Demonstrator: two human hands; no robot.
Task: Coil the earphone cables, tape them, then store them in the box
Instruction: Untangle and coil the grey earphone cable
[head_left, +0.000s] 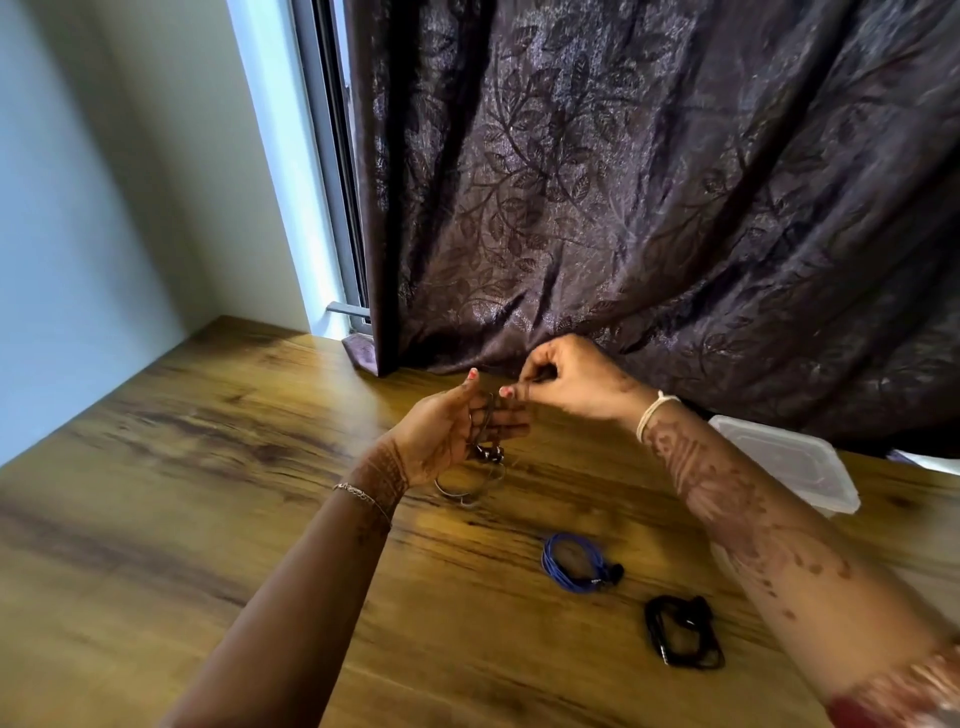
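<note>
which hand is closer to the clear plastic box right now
Right. The right hand pinches the earphone cable just left of the plastic box; the left hand is further left, cable looped over its fingers.

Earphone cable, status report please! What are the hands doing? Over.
Left hand open, grey cable looped round its fingers. Right hand pinches the cable. Blue coil, black coil on table; box at right. Nothing blocking.
</note>
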